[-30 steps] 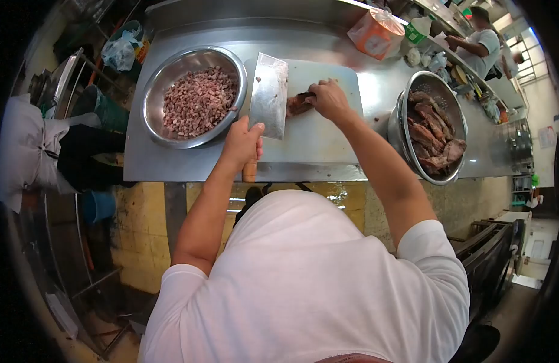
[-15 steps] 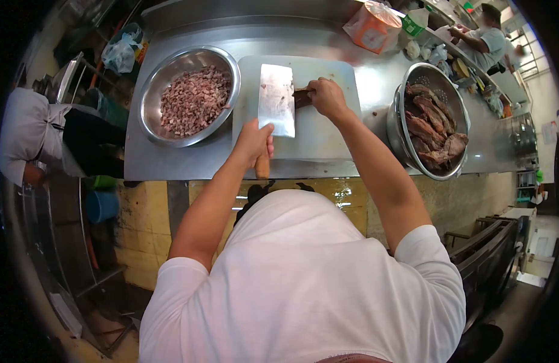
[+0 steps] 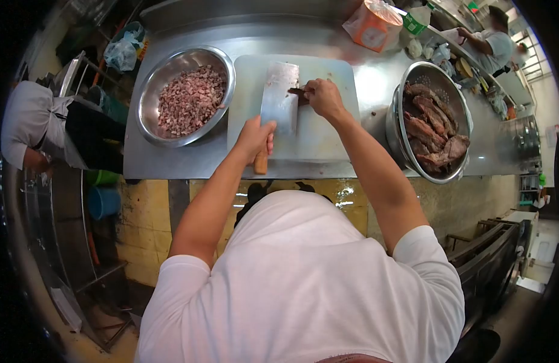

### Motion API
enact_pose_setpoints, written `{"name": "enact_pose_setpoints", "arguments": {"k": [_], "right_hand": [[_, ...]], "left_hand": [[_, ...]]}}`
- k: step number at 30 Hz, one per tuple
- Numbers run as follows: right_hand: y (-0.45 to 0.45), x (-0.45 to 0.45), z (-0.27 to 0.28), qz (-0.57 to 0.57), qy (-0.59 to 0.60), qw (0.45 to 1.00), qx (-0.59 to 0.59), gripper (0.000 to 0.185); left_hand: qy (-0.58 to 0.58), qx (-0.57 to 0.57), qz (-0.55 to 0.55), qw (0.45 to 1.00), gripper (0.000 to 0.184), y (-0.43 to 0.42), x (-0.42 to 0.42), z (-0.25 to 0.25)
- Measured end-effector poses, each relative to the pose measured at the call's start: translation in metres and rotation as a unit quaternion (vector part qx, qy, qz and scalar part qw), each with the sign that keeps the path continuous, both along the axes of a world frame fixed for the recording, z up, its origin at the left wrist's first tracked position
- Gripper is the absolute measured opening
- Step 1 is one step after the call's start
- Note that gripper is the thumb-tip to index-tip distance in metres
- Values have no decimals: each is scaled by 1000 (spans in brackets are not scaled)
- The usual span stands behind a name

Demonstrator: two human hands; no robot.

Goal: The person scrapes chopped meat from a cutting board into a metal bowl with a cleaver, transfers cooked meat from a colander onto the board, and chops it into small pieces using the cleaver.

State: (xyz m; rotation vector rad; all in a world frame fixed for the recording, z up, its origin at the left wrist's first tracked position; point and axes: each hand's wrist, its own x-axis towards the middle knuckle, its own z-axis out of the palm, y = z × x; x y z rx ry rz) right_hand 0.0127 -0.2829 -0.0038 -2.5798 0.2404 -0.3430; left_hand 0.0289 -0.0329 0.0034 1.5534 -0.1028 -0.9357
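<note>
My left hand (image 3: 255, 138) is closed around the wooden handle of a cleaver (image 3: 279, 100). Its wide steel blade points away from me, leaning slightly right, over a pale cutting board (image 3: 328, 142). Just right of the blade, my right hand (image 3: 325, 97) pinches a dark strip of meat (image 3: 300, 95), whose left end meets the blade; the fingers hide the rest. Diced meat (image 3: 192, 100) fills part of a steel bowl (image 3: 147, 103) left of the board. To the right, large dark pieces of meat (image 3: 434, 130) lie in a steel colander (image 3: 464, 100).
Everything stands on a steel counter (image 3: 243, 37). At its back are an orange scale (image 3: 376, 30) under plastic and a bottle with a green label (image 3: 415, 21). One person (image 3: 34, 127) stands at the left; another (image 3: 494, 45) is at the far right.
The cleaver blade has shifted slightly right and tilted, and its shine has dulled. My right hand stays beside it with the strip. The bowl appears a little further left as the view shifts.
</note>
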Motion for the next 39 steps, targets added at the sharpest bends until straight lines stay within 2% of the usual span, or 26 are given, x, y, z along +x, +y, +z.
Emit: {"name": "enact_pose_setpoints", "arguments": {"k": [4,6,7,10,12,16,18,19,21,23,24,25,29,31,33,34,36,39], "right_hand": [[-1,-1,4,0,22,999,-25,14],[-3,1,2,-44,47,995,75,11],[-1,2,-1,-49,45,995,77,11],[6,-2,-3,-64,10,997,46,10],[8,-6,3,-9,-2,1000,-18,10],[-3,-7,-2,8,27,1000,12,10],[-8,-8,-10,-80,-54,995,3,13],[-14,-8,-8,-82,-55,995,4,13],[-36,-13,-2,-184,-25,970,155,14],[-70,-20,6,-199,-42,950,237,21],[-81,-26,17,-202,-65,943,256,19],[-93,-29,21,-188,-40,935,298,17],[-58,-28,15,-149,51,963,218,19],[-36,-15,-4,-178,29,960,213,34],[-14,-9,-16,-187,-49,981,10,32],[-3,-8,-12,-189,-51,981,10,32],[9,-5,-5,-114,-11,990,82,26],[22,-6,-11,-52,-48,995,66,21]], "left_hand": [[-3,-20,3,1000,18,-33,13,1],[-11,2,-5,1000,17,-29,8,-3],[-17,26,-14,999,16,-27,3,-2],[-31,21,-10,999,17,-18,-16,-3],[-32,7,-22,999,17,-32,-2,-12],[-13,5,-15,1000,17,-52,5,-7],[-32,19,-40,999,17,-31,-10,-7],[-50,35,-67,996,18,-16,-19,-9],[-29,40,-80,996,17,15,-30,-2],[-17,23,-90,996,19,42,-25,2],[-10,7,-92,996,20,49,-23,2],[-9,5,-92,996,20,52,-21,2],[-38,-18,-60,997,20,44,-12,2],[-34,-22,-41,998,19,36,-12,-1],[-16,-43,-20,999,19,32,-13,-3],[-19,-43,-23,999,19,32,-13,-3],[-30,-26,-26,999,21,33,-13,-2],[-2,-32,3,999,21,35,-13,-14]]}}
